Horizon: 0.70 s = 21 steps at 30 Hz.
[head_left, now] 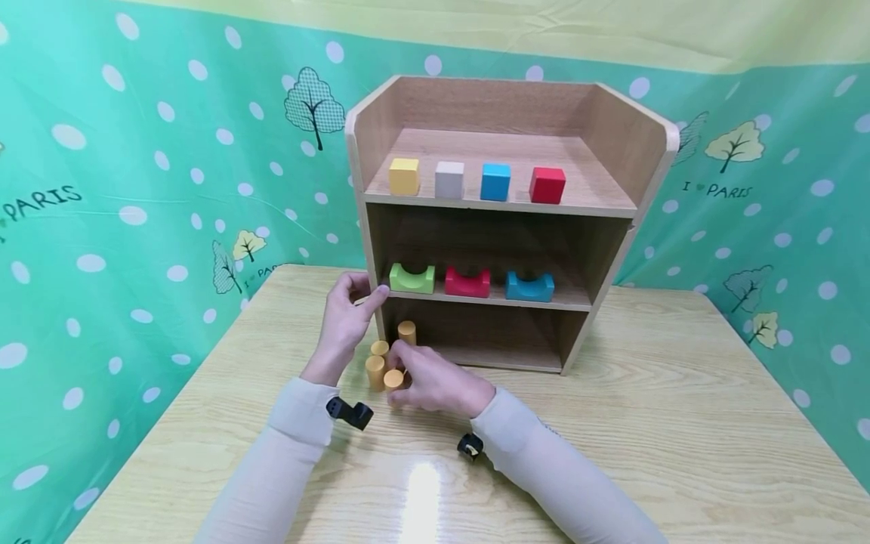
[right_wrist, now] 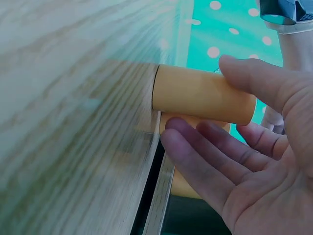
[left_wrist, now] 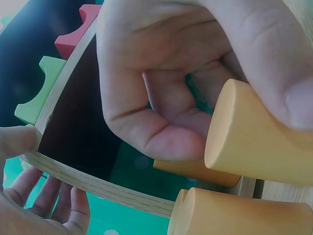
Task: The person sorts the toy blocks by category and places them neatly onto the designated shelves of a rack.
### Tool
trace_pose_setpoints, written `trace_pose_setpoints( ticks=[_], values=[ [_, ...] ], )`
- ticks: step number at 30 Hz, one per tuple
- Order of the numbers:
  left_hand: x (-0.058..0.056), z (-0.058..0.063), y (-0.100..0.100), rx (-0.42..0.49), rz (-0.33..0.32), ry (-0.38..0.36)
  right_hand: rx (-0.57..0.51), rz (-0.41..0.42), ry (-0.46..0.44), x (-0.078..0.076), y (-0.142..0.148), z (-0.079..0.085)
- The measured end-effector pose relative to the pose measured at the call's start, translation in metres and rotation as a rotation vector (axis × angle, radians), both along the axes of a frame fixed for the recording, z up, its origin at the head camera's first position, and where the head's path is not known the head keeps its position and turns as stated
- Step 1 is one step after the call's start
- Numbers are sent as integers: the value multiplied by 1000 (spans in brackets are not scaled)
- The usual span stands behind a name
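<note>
My left hand (head_left: pixel 345 323) holds the left side panel of a wooden shelf (head_left: pixel 578 340), thumb on the front edge and fingers round the outside. With thumb and fingers on opposite sides, my right hand (head_left: pixel 445 383) grips a plain wooden cylinder (right_wrist: pixel 203 94), whose base is right at the tabletop in the right wrist view. Two more upright cylinders (head_left: pixel 375 375) stand just left of it, close together. Behind my right fingers, another cylinder (head_left: pixel 407 331) stands at the left end of the bottom compartment, its lower part hidden.
On the top shelf stand yellow (head_left: pixel 404 177), white (head_left: pixel 449 180), blue (head_left: pixel 495 182) and red cubes (head_left: pixel 547 186). The middle shelf carries green (head_left: pixel 411 279), red (head_left: pixel 467 282) and blue arch blocks (head_left: pixel 529 287). A patterned cloth (head_left: pixel 170 151) hangs behind the wooden table (head_left: pixel 714 423).
</note>
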<state>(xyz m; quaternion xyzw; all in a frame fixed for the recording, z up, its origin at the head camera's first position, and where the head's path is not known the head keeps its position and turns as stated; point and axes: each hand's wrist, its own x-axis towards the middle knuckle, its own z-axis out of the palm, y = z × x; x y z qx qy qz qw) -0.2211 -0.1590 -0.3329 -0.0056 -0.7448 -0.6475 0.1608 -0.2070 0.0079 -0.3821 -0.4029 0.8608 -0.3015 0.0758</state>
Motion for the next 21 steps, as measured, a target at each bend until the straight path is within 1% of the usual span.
trace_pose_setpoints(
  ticks=[6,13,21],
  values=[
    [-1,0,0,9,-1,9,-3,12,-5,0,0,0],
    [0,0,0,3,-3,2,6,18,-22,1,0,1],
    [0,1,0,2,-1,5,11,23,21,1,0,1]
  ],
)
